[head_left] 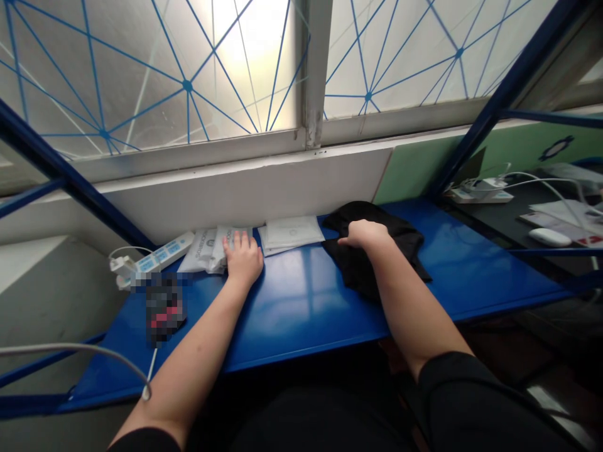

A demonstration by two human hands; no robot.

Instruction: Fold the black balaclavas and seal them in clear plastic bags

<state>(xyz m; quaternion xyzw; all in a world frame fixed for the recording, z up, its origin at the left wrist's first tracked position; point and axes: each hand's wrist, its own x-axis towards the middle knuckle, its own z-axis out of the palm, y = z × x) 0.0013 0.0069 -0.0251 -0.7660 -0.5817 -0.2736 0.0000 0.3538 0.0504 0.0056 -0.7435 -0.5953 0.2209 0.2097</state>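
Note:
My left hand (243, 256) lies flat with fingers stretched out on a white plastic packet (210, 248) at the back of the blue shelf (301, 307). My right hand (365, 234) is closed in a grip on a black cloth (372, 251) bunched on the shelf to the right. Between the two hands lies another flat white packet (292, 232), touched by neither hand.
A white power strip (155, 257) with a cable sits at the left rear of the shelf, a blurred dark object (162, 307) in front of it. Blue frame posts rise on both sides. To the right, a dark desk carries a second power strip (480, 189), papers and a white mouse (549, 236).

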